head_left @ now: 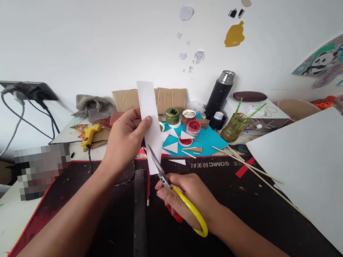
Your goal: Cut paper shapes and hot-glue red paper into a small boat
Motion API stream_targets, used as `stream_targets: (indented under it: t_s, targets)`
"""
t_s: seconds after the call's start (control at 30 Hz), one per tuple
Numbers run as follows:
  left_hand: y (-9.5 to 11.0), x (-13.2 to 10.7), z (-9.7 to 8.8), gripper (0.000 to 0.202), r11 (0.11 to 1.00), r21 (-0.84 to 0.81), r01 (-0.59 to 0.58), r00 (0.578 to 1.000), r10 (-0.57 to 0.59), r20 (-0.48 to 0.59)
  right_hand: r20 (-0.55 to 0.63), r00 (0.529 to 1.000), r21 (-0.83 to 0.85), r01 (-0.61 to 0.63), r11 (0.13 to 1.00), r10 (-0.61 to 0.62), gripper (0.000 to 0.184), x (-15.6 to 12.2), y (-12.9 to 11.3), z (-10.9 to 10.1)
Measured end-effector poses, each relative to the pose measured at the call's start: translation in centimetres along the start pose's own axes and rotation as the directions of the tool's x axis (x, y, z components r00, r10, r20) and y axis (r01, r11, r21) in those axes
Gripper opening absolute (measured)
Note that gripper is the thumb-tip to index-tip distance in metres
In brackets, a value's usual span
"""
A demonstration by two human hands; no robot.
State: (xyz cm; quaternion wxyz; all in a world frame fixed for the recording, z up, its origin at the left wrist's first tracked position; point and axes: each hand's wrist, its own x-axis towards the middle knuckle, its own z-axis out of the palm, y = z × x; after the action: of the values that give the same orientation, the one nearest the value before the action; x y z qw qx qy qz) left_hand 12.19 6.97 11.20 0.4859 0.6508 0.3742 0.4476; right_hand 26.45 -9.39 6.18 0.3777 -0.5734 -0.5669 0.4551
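Note:
My left hand (131,135) pinches a long white paper strip (147,102) with the thumb in front, holding it upright above the mat. In my right hand (190,197) is a pair of scissors (190,208) with one yellow and one red handle loop. The blades point up and lie across the lower part of the strip, slightly apart. Below the strip, a red pencil (148,191) lies on the black desk mat (107,238), beside a clear ruler (139,224). White paper triangles (172,148) are scattered on a blue sheet (208,142) behind the hands.
Paint jars (172,116) stand on the blue sheet. A yellow glue gun (90,135) lies at left. To the right are thin wooden sticks (260,175), a large white sheet (322,178), a jar with green brushes (233,129) and a black thermos (220,94).

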Motion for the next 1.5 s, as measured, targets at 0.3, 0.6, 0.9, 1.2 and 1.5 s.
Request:
stream_targets:
  t_s: [0.3,0.6,0.9,1.2,1.5]
  targets:
    - [-0.7,-0.1,0.2,0.035,0.998,0.067,-0.02,1.0,0.019,0.022,0.001,1.0,-0.014,0.015,1.0,-0.015,0.041,0.0,-0.2,-0.1]
    - [-0.3,-0.1,0.1,0.04,0.997,0.081,-0.022,0.999,0.019,0.041,-0.006,1.0,-0.05,0.006,0.999,-0.007,0.034,-0.1,-0.5,0.0]
    - [0.1,-0.2,0.0,0.049,0.991,0.131,0.038,0.998,-0.045,0.046,-0.032,0.999,-0.136,0.04,0.99,-0.045,0.038,0.2,-0.5,-0.1]
    - [0.1,0.0,0.1,0.055,0.99,0.123,0.066,0.997,-0.07,0.031,-0.04,0.998,-0.11,0.037,0.993,-0.042,0.043,0.1,-0.5,-0.1]
    - [0.5,-0.1,0.2,0.054,0.991,0.112,0.077,0.996,-0.08,0.024,-0.057,0.996,-0.141,0.058,0.988,-0.067,0.048,0.3,-0.1,-0.1]
